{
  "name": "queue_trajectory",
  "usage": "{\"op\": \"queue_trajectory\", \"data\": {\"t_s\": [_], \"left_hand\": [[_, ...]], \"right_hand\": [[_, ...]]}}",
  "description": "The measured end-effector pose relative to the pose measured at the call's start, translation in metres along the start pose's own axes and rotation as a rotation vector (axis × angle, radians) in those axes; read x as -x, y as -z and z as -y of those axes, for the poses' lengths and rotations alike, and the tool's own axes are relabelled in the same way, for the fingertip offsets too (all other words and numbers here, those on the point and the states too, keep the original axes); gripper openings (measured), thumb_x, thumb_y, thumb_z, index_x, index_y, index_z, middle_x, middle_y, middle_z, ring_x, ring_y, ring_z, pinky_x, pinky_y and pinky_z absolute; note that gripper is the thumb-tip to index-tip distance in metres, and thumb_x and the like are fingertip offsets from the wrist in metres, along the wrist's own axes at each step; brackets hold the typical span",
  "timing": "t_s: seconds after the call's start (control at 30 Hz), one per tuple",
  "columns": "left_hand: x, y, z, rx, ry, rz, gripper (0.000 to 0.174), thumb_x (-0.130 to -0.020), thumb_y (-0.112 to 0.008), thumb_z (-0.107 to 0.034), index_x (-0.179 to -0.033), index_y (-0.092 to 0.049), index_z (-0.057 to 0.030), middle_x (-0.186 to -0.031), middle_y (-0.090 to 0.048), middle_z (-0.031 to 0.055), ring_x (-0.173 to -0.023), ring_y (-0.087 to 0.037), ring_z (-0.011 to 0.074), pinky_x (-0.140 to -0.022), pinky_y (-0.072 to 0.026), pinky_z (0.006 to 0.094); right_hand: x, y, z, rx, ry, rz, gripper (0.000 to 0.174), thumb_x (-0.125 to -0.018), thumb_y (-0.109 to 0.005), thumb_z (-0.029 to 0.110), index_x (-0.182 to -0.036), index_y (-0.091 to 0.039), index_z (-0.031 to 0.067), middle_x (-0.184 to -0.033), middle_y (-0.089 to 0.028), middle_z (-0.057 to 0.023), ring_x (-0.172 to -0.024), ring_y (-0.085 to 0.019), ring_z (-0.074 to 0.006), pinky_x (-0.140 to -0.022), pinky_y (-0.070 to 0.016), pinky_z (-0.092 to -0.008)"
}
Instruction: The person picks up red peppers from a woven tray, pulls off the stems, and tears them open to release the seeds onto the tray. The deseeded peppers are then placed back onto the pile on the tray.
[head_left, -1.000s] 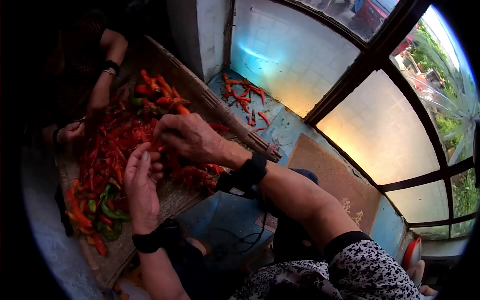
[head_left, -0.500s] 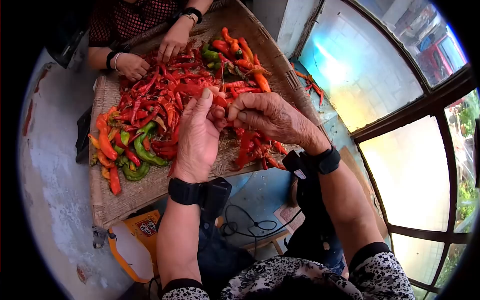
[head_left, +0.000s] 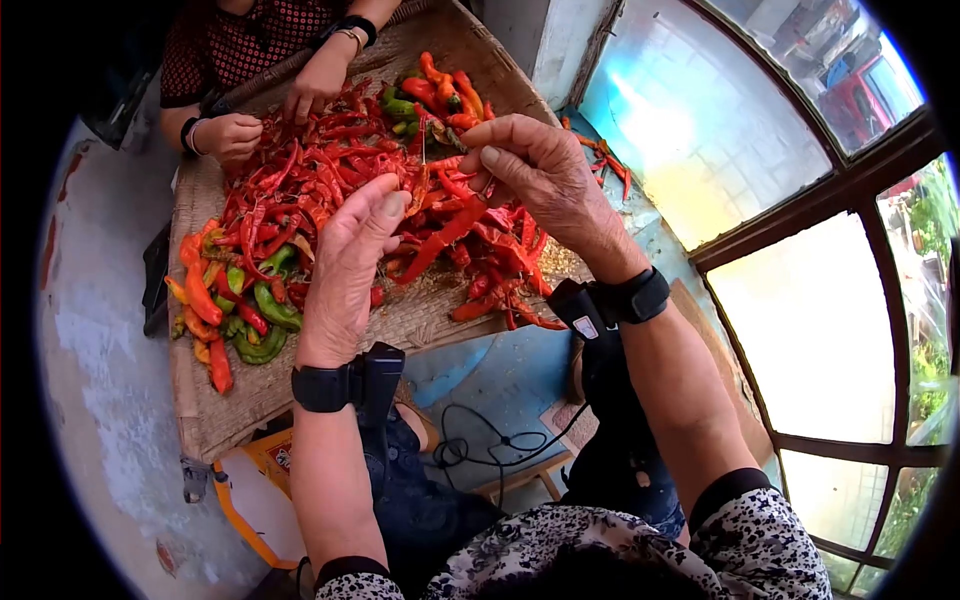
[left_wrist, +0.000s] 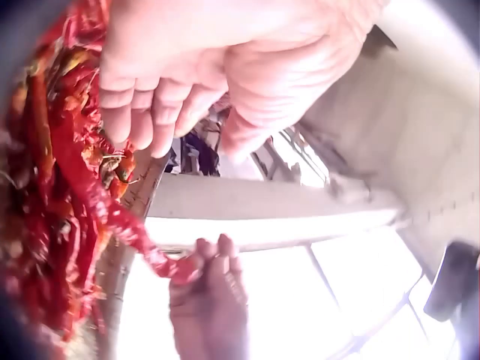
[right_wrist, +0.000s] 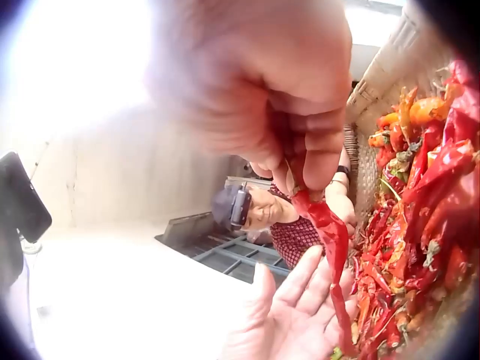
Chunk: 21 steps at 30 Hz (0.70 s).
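My right hand (head_left: 560, 190) pinches a long red pepper (head_left: 442, 240) by its stem end, between thumb and fingers. In the right wrist view this wrinkled pepper (right_wrist: 328, 232) hangs down from the right hand (right_wrist: 255, 82). Lower left of it in the head view is my left hand (head_left: 340, 265), its thumb near its fingertips. The left wrist view shows the left hand (left_wrist: 240, 67) with loosely extended fingers and a gap beside the thumb; I see nothing gripped there. Many red peppers (head_left: 330, 150) lie heaped below both hands.
A woven tray (head_left: 225, 410) bears the heap, with green peppers (head_left: 262, 348) at its near left. Across it, another person's hands (head_left: 228, 137) touch the peppers. Loose peppers (head_left: 612, 165) lie beyond the tray by the windows (head_left: 810, 320). A cable (head_left: 490, 455) loops below.
The head view has swung and brightened. My hands, close together earlier, have drawn apart, the right one rising slightly. The long pepper now shows plainly below the right fingers.
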<state>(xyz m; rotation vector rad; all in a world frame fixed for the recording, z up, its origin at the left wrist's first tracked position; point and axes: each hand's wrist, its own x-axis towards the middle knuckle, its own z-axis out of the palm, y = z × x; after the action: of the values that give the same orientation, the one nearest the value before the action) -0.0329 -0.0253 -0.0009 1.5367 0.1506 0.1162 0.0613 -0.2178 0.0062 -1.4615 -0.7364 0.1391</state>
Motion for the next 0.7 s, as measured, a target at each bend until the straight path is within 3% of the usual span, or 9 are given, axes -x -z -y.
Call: {"op": "queue_trajectory", "data": {"t_s": [0.07,0.2,0.33,0.4,0.43,0.47,0.57,0.63,0.7], "left_hand": [[0.003,-0.019,0.006,-0.428,-0.199,0.049,0.046,-0.090,-0.061,-0.032,-0.124,-0.054,-0.0010,-0.103,-0.064,0.0083,-0.093,-0.059,0.0154,-0.080,-0.0462,0.0290],[-0.002,-0.018,0.012,-0.435,-0.080,0.214,0.038,-0.090,-0.060,-0.030,-0.114,-0.060,-0.0008,-0.087,-0.065,0.0056,-0.081,-0.060,0.0128,-0.076,-0.0479,0.0276],[0.001,-0.003,-0.003,-0.174,-0.107,-0.046,0.027,-0.095,-0.054,-0.026,-0.106,-0.063,-0.0025,-0.075,-0.059,-0.0021,-0.071,-0.055,0.0074,-0.069,-0.0453,0.0232],[-0.008,0.032,-0.006,0.010,-0.249,-0.267,0.031,-0.095,-0.055,-0.025,-0.114,-0.058,-0.0003,-0.090,-0.062,0.0024,-0.086,-0.058,0.0096,-0.080,-0.0468,0.0246],[-0.014,0.047,-0.005,-0.025,-0.325,-0.463,0.046,-0.093,-0.057,-0.029,-0.125,-0.050,0.0031,-0.116,-0.059,0.0141,-0.106,-0.056,0.0174,-0.093,-0.0428,0.0293],[-0.017,0.067,-0.002,-0.138,-0.334,-0.574,0.062,-0.091,-0.061,-0.031,-0.136,-0.037,0.0040,-0.134,-0.045,0.0196,-0.123,-0.044,0.0236,-0.102,-0.0353,0.0328],[-0.017,0.092,0.004,-0.401,-0.323,-0.794,0.071,-0.089,-0.063,-0.032,-0.140,-0.030,0.0047,-0.140,-0.037,0.0219,-0.129,-0.038,0.0255,-0.105,-0.0318,0.0336],[-0.011,0.072,0.000,-0.286,-0.346,-0.770,0.070,-0.090,-0.061,-0.030,-0.141,-0.028,0.0049,-0.141,-0.035,0.0217,-0.131,-0.036,0.0243,-0.106,-0.0313,0.0329],[-0.007,0.052,0.002,-0.375,-0.305,-0.540,0.050,-0.092,-0.059,-0.026,-0.132,-0.045,0.0021,-0.128,-0.051,0.0169,-0.118,-0.049,0.0202,-0.098,-0.0391,0.0304]], "right_hand": [[0.000,-0.004,0.001,-0.048,0.057,0.023,0.016,-0.094,-0.049,0.004,-0.105,-0.059,-0.0031,-0.084,-0.064,-0.0050,-0.073,-0.059,-0.0080,-0.061,-0.0511,-0.0229],[0.004,-0.008,0.006,-0.129,-0.017,0.016,0.019,-0.094,-0.054,0.010,-0.106,-0.059,-0.0031,-0.086,-0.065,-0.0065,-0.077,-0.061,-0.0109,-0.063,-0.0530,-0.0261],[0.004,0.004,-0.005,0.011,0.049,-0.177,0.028,-0.090,-0.062,0.019,-0.106,-0.060,-0.0037,-0.087,-0.066,-0.0102,-0.078,-0.063,-0.0155,-0.064,-0.0531,-0.0292],[0.010,0.021,-0.004,0.520,0.012,0.233,0.035,-0.084,-0.069,0.024,-0.105,-0.062,-0.0027,-0.088,-0.067,-0.0130,-0.079,-0.065,-0.0199,-0.066,-0.0525,-0.0322],[0.015,0.020,-0.005,0.514,0.053,0.396,0.030,-0.080,-0.072,0.021,-0.100,-0.065,-0.0005,-0.087,-0.067,-0.0132,-0.082,-0.065,-0.0218,-0.069,-0.0518,-0.0332],[0.022,0.015,-0.006,0.532,-0.106,0.494,0.025,-0.077,-0.072,0.019,-0.093,-0.066,0.0006,-0.085,-0.067,-0.0133,-0.082,-0.065,-0.0257,-0.070,-0.0511,-0.0341],[0.037,0.008,-0.019,0.789,0.004,0.661,0.021,-0.074,-0.071,0.018,-0.085,-0.066,0.0002,-0.079,-0.064,-0.0151,-0.079,-0.064,-0.0311,-0.067,-0.0506,-0.0369],[0.043,0.003,-0.023,1.023,0.075,0.634,0.019,-0.073,-0.068,0.018,-0.082,-0.064,0.0013,-0.074,-0.062,-0.0156,-0.076,-0.062,-0.0344,-0.064,-0.0497,-0.0402],[0.040,-0.003,-0.025,1.058,0.022,0.647,0.017,-0.074,-0.067,0.017,-0.082,-0.064,0.0018,-0.073,-0.062,-0.0152,-0.075,-0.063,-0.0341,-0.064,-0.0495,-0.0406]]}}
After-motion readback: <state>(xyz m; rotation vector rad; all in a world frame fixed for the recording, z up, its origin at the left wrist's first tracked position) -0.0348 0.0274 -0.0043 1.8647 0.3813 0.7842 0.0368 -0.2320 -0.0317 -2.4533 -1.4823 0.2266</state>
